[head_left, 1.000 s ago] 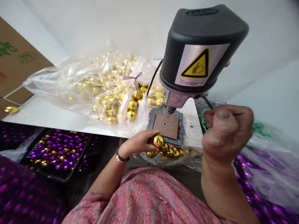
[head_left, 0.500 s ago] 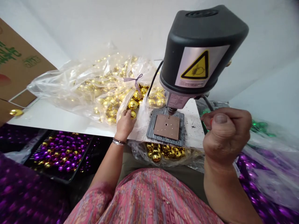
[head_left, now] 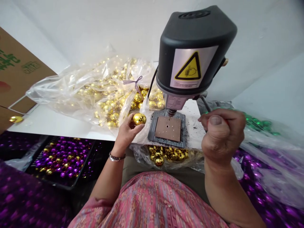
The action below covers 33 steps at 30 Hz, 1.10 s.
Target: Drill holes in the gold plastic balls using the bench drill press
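Note:
Between thumb and fingers, my left hand (head_left: 127,132) holds a shiny gold bauble (head_left: 139,119), just left of the drill plate. My right hand (head_left: 222,134) is closed around the lever handle (head_left: 205,104) of a drill press (head_left: 190,57). The drill bit (head_left: 169,118) points down over a brown square board (head_left: 168,128) with a small hole in it. That board lies on a grey base (head_left: 151,131), with dark crumbs scattered around. A clear plastic bag (head_left: 78,95) full of gold baubles, with a purple tie, lies behind my left hand.
Below the white table (head_left: 71,123), a bag of gold baubles (head_left: 159,160) sits at my lap. At left are a black crate (head_left: 76,182) of purple and gold baubles and a cardboard box (head_left: 21,72). Bags with green baubles (head_left: 258,122) and purple baubles (head_left: 258,193) lie at right.
My left hand has come out of the bag's opening with a gold bauble and turned it toward the drill plate. My right hand stays on the lever. The view has shifted slightly.

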Each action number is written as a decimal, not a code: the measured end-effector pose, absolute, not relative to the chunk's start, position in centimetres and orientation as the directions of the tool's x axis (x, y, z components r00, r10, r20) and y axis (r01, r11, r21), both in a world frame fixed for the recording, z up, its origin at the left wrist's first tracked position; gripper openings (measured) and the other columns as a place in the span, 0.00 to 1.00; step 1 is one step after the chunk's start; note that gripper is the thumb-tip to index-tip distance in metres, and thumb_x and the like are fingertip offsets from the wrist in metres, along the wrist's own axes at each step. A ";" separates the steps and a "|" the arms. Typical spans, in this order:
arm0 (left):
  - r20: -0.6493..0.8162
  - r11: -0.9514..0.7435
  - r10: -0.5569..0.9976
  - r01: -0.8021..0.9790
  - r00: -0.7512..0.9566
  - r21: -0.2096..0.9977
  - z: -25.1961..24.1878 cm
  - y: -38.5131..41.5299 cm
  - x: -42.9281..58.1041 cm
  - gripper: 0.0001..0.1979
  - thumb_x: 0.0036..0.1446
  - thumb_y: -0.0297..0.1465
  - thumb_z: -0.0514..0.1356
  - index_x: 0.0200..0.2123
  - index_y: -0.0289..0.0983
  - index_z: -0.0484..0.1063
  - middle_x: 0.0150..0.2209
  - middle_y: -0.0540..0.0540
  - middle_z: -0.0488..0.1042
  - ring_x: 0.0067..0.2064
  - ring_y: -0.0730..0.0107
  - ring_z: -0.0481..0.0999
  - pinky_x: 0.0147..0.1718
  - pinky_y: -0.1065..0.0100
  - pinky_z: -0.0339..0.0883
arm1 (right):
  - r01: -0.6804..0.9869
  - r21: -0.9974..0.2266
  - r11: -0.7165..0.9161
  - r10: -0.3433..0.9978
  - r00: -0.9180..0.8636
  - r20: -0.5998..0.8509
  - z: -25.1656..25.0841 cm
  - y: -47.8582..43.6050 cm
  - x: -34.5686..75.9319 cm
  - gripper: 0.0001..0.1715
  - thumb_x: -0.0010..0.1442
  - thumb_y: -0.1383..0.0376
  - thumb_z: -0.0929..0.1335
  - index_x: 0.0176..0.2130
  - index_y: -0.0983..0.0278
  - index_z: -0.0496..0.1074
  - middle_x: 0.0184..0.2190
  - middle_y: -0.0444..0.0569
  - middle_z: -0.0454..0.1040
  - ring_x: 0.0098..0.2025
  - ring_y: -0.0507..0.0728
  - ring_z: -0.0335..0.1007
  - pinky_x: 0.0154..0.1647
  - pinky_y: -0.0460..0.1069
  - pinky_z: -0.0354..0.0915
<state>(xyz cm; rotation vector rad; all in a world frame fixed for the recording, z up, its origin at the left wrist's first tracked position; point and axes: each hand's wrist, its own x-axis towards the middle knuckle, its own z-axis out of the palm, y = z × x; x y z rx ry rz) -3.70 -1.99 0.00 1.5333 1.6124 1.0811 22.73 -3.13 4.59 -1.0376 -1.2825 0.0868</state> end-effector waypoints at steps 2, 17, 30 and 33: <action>0.059 -0.052 0.998 0.313 -0.012 0.948 0.6 -2.7 -2.4 0.32 0.51 0.40 0.67 0.58 0.37 0.67 0.48 0.42 0.77 0.46 0.63 0.77 0.48 0.64 0.71 | 0.480 -0.661 0.577 0.581 0.328 0.745 4.8 -3.3 22.6 0.13 0.65 0.55 0.64 0.35 0.61 0.69 0.25 0.40 0.67 0.25 0.47 0.63 0.28 0.47 0.60; -0.272 0.270 0.961 0.041 0.054 0.962 -2.3 -0.1 4.0 0.26 0.47 0.40 0.70 0.46 0.36 0.67 0.35 0.50 0.74 0.28 0.78 0.70 0.24 0.75 0.63 | 0.517 -0.617 0.593 0.599 0.229 0.767 5.8 -3.9 22.7 0.08 0.67 0.59 0.63 0.38 0.59 0.69 0.28 0.40 0.69 0.27 0.47 0.64 0.29 0.46 0.64; -0.016 -0.052 0.994 0.578 0.111 0.814 -1.7 0.2 5.1 0.23 0.52 0.34 0.67 0.52 0.39 0.72 0.40 0.49 0.79 0.37 0.69 0.76 0.37 0.69 0.68 | 0.515 -0.592 0.621 0.578 0.209 0.789 6.2 -4.0 22.8 0.07 0.66 0.61 0.63 0.39 0.60 0.69 0.30 0.39 0.72 0.30 0.46 0.68 0.31 0.44 0.67; 0.005 -0.099 0.989 0.634 0.149 0.767 -1.4 0.4 5.7 0.24 0.51 0.33 0.67 0.52 0.39 0.73 0.40 0.48 0.79 0.37 0.67 0.76 0.39 0.68 0.69 | 0.520 -0.582 0.624 0.572 0.204 0.795 6.2 -3.9 22.9 0.07 0.66 0.60 0.64 0.39 0.60 0.69 0.31 0.39 0.73 0.30 0.45 0.68 0.32 0.43 0.66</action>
